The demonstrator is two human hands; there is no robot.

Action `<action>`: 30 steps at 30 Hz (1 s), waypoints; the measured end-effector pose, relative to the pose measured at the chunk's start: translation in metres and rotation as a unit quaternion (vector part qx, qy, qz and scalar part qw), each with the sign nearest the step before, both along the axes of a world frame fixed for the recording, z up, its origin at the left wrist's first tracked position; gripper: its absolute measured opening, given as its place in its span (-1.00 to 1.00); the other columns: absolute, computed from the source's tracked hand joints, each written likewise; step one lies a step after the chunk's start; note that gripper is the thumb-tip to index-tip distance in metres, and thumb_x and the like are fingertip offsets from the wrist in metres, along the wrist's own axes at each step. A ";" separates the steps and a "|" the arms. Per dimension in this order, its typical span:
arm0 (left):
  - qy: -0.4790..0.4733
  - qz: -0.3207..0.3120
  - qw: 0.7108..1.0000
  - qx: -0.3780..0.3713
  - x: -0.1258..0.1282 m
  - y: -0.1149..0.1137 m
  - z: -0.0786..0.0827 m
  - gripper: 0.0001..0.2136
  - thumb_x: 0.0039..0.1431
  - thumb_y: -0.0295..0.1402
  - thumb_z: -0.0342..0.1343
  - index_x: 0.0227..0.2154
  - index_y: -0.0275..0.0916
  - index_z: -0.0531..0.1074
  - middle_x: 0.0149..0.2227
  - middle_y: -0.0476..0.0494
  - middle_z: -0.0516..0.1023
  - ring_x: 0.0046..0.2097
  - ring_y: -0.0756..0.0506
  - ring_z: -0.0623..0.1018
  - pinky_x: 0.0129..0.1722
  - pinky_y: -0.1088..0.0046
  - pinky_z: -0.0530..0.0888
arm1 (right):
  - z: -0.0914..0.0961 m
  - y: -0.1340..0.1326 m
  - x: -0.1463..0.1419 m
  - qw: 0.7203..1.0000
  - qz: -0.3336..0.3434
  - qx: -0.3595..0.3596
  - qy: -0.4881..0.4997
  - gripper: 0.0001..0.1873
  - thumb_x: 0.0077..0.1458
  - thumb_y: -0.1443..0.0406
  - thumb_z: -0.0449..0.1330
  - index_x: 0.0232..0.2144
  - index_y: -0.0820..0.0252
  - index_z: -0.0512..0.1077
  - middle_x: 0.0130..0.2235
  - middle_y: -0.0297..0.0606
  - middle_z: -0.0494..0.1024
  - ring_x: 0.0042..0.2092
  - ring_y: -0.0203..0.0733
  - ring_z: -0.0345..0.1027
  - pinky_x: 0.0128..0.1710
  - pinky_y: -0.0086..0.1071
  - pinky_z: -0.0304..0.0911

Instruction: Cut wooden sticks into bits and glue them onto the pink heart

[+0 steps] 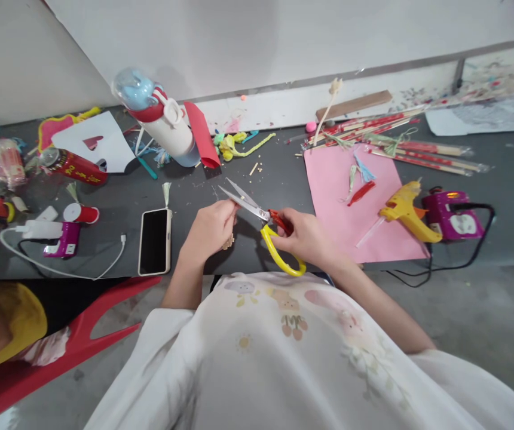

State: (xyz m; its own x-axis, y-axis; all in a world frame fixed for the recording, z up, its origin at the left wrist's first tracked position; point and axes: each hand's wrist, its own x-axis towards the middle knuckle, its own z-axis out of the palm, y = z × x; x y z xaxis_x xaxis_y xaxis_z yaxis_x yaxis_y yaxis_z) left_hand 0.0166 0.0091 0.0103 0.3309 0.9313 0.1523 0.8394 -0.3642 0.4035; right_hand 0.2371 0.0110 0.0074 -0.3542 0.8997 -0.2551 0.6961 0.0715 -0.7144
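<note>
My right hand (302, 235) holds a pair of scissors (257, 209) with one yellow and one red handle loop. The metal blades are spread apart and point to the upper left. My left hand (212, 230) is closed in a pinch close to the blades. What its fingertips grip is too small to make out. Below that hand a tan, beaded-looking piece (229, 242) shows in part, the rest hidden by the hand. Beyond the blades, a short wooden stick piece (254, 168) and several tiny bits lie on the dark table (279, 170).
At right, a yellow glue gun (403, 209) rests on pink paper (329, 191) beside a corded purple power socket (452, 218). A phone (155, 242), a thread spool (81, 213), a can (74, 167) and a bottle (161, 122) stand or lie at left. Another person (6, 322) sits lower left.
</note>
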 end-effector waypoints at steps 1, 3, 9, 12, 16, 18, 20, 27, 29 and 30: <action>0.005 0.003 1.000 -0.002 0.000 0.000 0.000 -0.79 0.25 -0.46 -0.11 -0.42 -0.24 0.41 -0.47 -0.05 0.49 -0.40 -0.01 0.47 -0.36 0.51 0.32 | 0.000 0.000 0.000 1.000 -0.004 -0.004 -0.002 -0.75 -0.12 0.18 0.22 -0.55 0.14 0.20 -0.57 -0.44 0.40 -0.56 -0.36 0.15 -0.50 -0.43 -0.02; 0.022 0.011 1.000 0.003 0.001 0.000 -0.001 -0.79 0.26 -0.44 -0.10 -0.41 -0.24 0.42 -0.45 -0.07 0.50 -0.38 -0.02 0.48 -0.35 0.50 0.32 | -0.001 0.000 0.000 1.000 -0.012 -0.007 -0.003 -0.76 -0.13 0.17 0.21 -0.54 0.13 0.21 -0.57 -0.44 0.41 -0.56 -0.35 0.16 -0.50 -0.42 -0.02; 0.067 0.053 0.993 0.075 0.006 -0.001 -0.005 -0.76 0.28 -0.41 -0.12 -0.43 -0.25 0.41 -0.43 -0.11 0.52 -0.35 -0.05 0.51 -0.35 0.47 0.33 | -0.002 -0.001 -0.002 1.000 -0.026 -0.013 0.007 -0.78 -0.12 0.17 0.22 -0.50 0.14 0.27 -0.51 -0.42 0.47 -0.53 -0.33 0.24 -0.47 -0.41 0.03; 0.075 0.006 0.994 0.073 0.005 -0.003 -0.007 -0.76 0.26 -0.44 -0.12 -0.42 -0.25 0.44 -0.41 -0.13 0.55 -0.34 -0.07 0.53 -0.35 0.45 0.37 | -0.005 -0.002 -0.002 0.999 -0.023 -0.011 0.030 -0.74 -0.11 0.15 0.24 -0.40 0.16 0.34 -0.46 -0.38 0.50 -0.48 -0.30 0.30 -0.44 -0.41 0.11; 0.064 -0.047 0.995 0.058 0.003 -0.005 -0.012 -0.77 0.23 -0.45 -0.10 -0.30 -0.25 0.49 -0.22 -0.17 0.61 -0.21 -0.10 0.57 -0.25 0.42 0.44 | -0.008 -0.002 0.000 0.998 -0.009 0.015 0.058 -0.49 -0.15 0.13 0.29 -0.12 0.19 0.36 -0.29 -0.30 0.52 -0.31 -0.22 0.39 -0.32 -0.37 0.22; 0.057 -0.044 0.996 0.053 0.003 -0.006 -0.014 -0.76 0.22 -0.44 -0.10 -0.26 -0.25 0.50 -0.17 -0.18 0.61 -0.18 -0.11 0.58 -0.21 0.41 0.45 | -0.008 -0.002 0.002 0.998 0.007 0.015 0.064 -0.48 -0.14 0.13 0.29 -0.10 0.20 0.35 -0.27 -0.29 0.51 -0.29 -0.22 0.39 -0.30 -0.36 0.25; 0.057 -0.031 0.997 0.045 0.003 -0.006 -0.014 -0.75 0.22 -0.44 -0.10 -0.27 -0.26 0.50 -0.20 -0.20 0.61 -0.21 -0.12 0.58 -0.24 0.40 0.45 | -0.008 -0.002 0.004 0.997 0.022 0.006 0.075 -0.47 -0.12 0.14 0.28 -0.08 0.21 0.35 -0.27 -0.29 0.50 -0.28 -0.22 0.39 -0.28 -0.35 0.27; 0.055 -0.010 0.998 0.020 -0.001 -0.005 -0.014 -0.76 0.21 -0.44 -0.09 -0.33 -0.25 0.51 -0.21 -0.19 0.61 -0.24 -0.11 0.57 -0.26 0.41 0.43 | -0.006 -0.002 0.005 0.995 0.033 -0.005 0.093 -0.35 -0.12 0.10 0.29 0.02 0.22 0.31 -0.24 -0.24 0.51 -0.24 -0.18 0.41 -0.24 -0.31 0.32; 0.058 -0.004 0.998 0.017 -0.001 -0.006 -0.015 -0.77 0.21 -0.43 -0.08 -0.36 -0.26 0.50 -0.27 -0.19 0.61 -0.27 -0.10 0.56 -0.28 0.42 0.42 | -0.006 -0.002 0.005 0.996 0.035 -0.003 0.086 -0.34 -0.14 0.10 0.31 0.02 0.22 0.32 -0.24 -0.24 0.51 -0.24 -0.17 0.41 -0.25 -0.31 0.32; 0.059 -0.003 0.998 0.017 -0.001 -0.006 -0.016 -0.77 0.21 -0.43 -0.08 -0.36 -0.26 0.50 -0.30 -0.19 0.60 -0.28 -0.10 0.56 -0.29 0.43 0.41 | -0.006 -0.002 0.004 0.996 0.035 -0.002 0.084 -0.34 -0.15 0.11 0.31 0.01 0.22 0.32 -0.24 -0.24 0.52 -0.24 -0.17 0.41 -0.26 -0.32 0.31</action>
